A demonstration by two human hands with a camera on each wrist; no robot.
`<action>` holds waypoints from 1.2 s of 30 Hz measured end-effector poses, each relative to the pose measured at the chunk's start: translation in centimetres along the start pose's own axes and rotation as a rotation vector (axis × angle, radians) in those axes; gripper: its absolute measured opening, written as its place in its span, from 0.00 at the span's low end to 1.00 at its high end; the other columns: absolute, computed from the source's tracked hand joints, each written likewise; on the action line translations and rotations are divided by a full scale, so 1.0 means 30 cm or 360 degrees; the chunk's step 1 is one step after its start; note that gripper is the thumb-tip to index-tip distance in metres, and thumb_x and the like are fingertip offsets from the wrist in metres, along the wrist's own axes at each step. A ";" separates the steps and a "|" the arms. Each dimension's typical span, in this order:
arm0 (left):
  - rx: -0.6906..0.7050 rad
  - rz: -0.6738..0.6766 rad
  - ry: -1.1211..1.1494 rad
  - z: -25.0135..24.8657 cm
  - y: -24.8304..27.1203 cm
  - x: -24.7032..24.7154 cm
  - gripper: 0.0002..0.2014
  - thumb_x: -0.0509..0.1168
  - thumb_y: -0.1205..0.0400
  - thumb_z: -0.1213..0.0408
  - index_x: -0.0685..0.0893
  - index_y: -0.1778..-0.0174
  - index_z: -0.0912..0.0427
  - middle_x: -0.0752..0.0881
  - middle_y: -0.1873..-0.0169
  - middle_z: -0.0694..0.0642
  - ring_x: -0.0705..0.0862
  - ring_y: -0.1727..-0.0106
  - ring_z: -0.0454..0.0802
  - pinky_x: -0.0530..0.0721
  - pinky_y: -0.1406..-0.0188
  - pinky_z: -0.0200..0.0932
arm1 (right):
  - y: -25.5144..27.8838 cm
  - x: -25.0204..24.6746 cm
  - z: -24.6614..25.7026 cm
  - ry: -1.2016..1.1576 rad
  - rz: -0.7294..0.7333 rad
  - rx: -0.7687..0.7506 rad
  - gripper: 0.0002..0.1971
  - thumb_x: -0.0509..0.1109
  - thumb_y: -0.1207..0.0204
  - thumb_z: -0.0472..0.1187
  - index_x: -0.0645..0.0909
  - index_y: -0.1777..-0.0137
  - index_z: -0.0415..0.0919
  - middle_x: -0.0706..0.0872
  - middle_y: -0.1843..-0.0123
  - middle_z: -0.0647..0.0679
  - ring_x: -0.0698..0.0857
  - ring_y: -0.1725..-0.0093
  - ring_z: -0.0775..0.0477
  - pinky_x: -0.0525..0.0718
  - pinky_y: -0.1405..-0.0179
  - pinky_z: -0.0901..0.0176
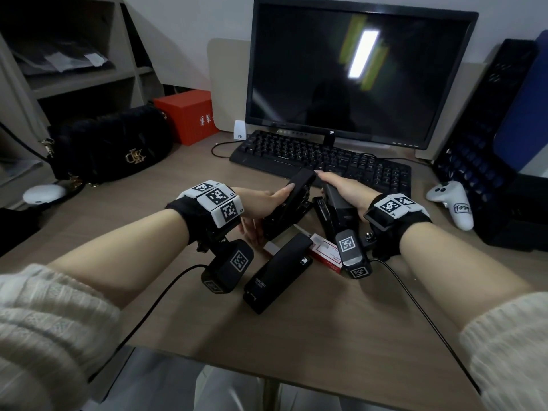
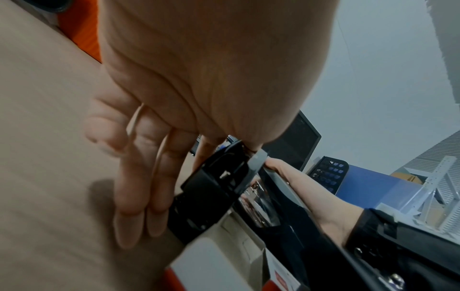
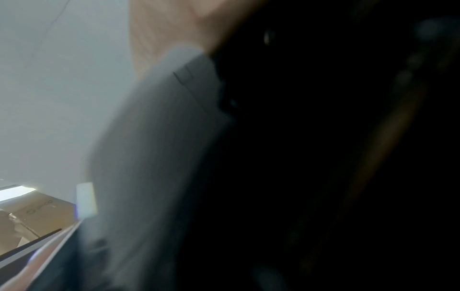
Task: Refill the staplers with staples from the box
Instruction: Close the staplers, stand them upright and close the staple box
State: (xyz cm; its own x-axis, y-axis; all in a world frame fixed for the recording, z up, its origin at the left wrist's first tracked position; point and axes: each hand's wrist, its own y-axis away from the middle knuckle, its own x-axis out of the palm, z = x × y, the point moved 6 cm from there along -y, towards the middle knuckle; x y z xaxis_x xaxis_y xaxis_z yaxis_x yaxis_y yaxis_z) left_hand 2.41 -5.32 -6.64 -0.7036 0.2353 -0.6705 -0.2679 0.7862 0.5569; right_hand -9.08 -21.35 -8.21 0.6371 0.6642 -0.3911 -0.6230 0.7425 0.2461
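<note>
Black open stapler [image 1: 292, 200]: lid tilted up.
Left hand [image 1: 261, 203]: thumb on top, fingers beneath, pinching it.
Right hand [image 1: 347, 188]: palm down, wrapped over second stapler [image 1: 338, 203].

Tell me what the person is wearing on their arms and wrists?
Fuzzy cream knitted sleeves. Each wrist has a black strap with white blocks printed with black square codes. A small black camera box, also coded, hangs under each, trailing a thin black cable.
</note>
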 end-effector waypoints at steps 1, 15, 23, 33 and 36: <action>0.0000 0.0002 -0.0001 0.000 0.000 -0.002 0.41 0.30 0.19 0.31 0.56 0.15 0.51 0.85 0.41 0.72 0.88 0.46 0.66 0.81 0.65 0.42 | 0.003 0.000 0.002 -0.0017 -0.0002 -0.0020 0.16 0.64 0.21 0.61 0.82 0.36 0.62 0.81 0.29 0.46 0.83 0.34 0.44 0.80 0.31 0.50; -0.0018 0.0010 0.0008 0.001 -0.005 0.002 0.43 0.29 0.20 0.29 0.59 0.16 0.53 0.86 0.43 0.71 0.89 0.53 0.63 0.81 0.65 0.43 | 0.031 -0.017 0.036 -0.0012 -0.0014 -0.0162 0.18 0.61 0.19 0.61 0.78 0.31 0.64 0.78 0.25 0.52 0.79 0.29 0.49 0.73 0.24 0.51; -0.0008 -0.0003 -0.0004 0.001 -0.012 -0.001 0.43 0.29 0.20 0.30 0.56 0.15 0.52 0.86 0.42 0.71 0.89 0.55 0.61 0.82 0.64 0.43 | 0.049 -0.016 0.028 -0.0180 0.0012 -0.0108 0.08 0.67 0.23 0.61 0.87 0.49 0.68 0.86 0.34 0.49 0.86 0.37 0.44 0.81 0.31 0.45; -0.0007 -0.0035 0.0022 -0.002 -0.013 -0.006 0.41 0.30 0.19 0.30 0.54 0.14 0.50 0.85 0.42 0.72 0.89 0.60 0.59 0.82 0.64 0.45 | 0.060 -0.008 0.022 -0.0113 0.0007 -0.0025 0.12 0.69 0.33 0.68 0.86 0.50 0.76 0.83 0.38 0.50 0.82 0.37 0.44 0.75 0.26 0.40; -0.0016 -0.0038 0.0025 -0.001 -0.016 -0.005 0.42 0.30 0.19 0.30 0.55 0.15 0.51 0.86 0.43 0.73 0.89 0.60 0.59 0.82 0.65 0.45 | 0.056 -0.024 0.015 -0.0085 -0.0054 0.0007 0.19 0.71 0.41 0.72 0.86 0.49 0.74 0.82 0.36 0.49 0.83 0.37 0.43 0.78 0.29 0.40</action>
State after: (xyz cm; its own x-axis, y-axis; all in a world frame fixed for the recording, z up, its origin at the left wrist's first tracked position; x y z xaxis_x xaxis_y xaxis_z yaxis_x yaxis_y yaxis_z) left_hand 2.62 -5.75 -6.80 -0.7070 0.2074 -0.6761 -0.2912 0.7858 0.5457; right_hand -10.37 -20.55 -7.12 0.6811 0.6424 -0.3513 -0.5989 0.7648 0.2374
